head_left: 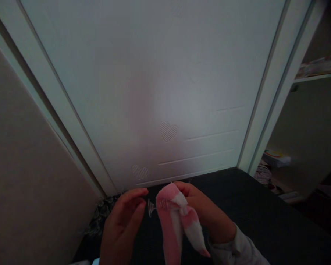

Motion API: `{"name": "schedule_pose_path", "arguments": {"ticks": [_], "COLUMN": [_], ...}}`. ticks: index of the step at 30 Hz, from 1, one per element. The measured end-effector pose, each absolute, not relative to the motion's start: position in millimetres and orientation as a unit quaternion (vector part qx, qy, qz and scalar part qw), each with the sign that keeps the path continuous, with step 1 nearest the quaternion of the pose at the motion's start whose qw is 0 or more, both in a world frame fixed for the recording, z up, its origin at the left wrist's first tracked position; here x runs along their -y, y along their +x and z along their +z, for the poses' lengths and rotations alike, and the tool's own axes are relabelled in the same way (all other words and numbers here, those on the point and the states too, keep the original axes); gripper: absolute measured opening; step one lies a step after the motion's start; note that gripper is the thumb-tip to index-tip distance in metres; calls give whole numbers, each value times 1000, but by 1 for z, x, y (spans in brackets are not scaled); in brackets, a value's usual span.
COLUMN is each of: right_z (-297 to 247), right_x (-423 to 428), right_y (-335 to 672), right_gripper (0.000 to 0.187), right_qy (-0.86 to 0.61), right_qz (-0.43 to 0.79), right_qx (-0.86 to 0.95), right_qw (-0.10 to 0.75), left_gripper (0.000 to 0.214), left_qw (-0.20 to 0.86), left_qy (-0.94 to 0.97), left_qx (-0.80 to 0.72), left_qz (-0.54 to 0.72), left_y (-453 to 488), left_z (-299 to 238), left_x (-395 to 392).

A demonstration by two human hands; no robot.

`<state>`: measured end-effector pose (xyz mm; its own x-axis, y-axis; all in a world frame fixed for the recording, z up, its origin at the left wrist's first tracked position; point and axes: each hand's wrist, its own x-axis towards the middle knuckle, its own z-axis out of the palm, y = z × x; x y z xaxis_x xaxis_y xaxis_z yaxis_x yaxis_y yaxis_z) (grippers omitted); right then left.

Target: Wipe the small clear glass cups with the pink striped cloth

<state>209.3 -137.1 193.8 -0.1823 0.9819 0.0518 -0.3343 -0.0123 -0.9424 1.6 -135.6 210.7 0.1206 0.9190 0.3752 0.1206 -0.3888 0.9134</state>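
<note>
In the lower middle, my right hand grips a pink and white sock-like cloth from behind. Its fingers are mostly hidden by the fabric. Two lengths of the cloth hang down, one straight and one slanting right to a pink tip. From its left side sticks out a small clear piece with a flared end, perhaps a suction cup; what it joins is hidden. My left hand is just left of this clear end, holding nothing, its thumb and curved fingers apart.
A dark table top lies under my hands. Behind it stands a white panel with embossed hearts and lines. Patterned dark material lies at the table's left corner. Shelves with a white box are at right.
</note>
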Motion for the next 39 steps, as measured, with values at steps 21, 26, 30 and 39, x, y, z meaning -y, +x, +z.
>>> {"name": "schedule_pose_path", "arguments": {"ticks": [21, 26, 30, 39], "right_z": [193, 193, 196, 195], "right_x": [135, 135, 136, 137], "right_y": [209, 209, 209, 209], "right_gripper": [14, 12, 12, 13], "right_qy": [-353, -349, -349, -357], "right_qz": [591, 593, 594, 596], "right_qx": [468, 472, 471, 463], "right_qw": [554, 551, 551, 551], "left_gripper": [52, 47, 45, 26], "left_qw": [372, 377, 388, 452], "left_qy": [707, 716, 717, 684], "left_qx": [-470, -453, -434, -413], "left_qz": [375, 373, 384, 397], "left_y": [12, 11, 11, 5], "left_z": [224, 224, 223, 218], "left_x": [128, 129, 128, 128]}}
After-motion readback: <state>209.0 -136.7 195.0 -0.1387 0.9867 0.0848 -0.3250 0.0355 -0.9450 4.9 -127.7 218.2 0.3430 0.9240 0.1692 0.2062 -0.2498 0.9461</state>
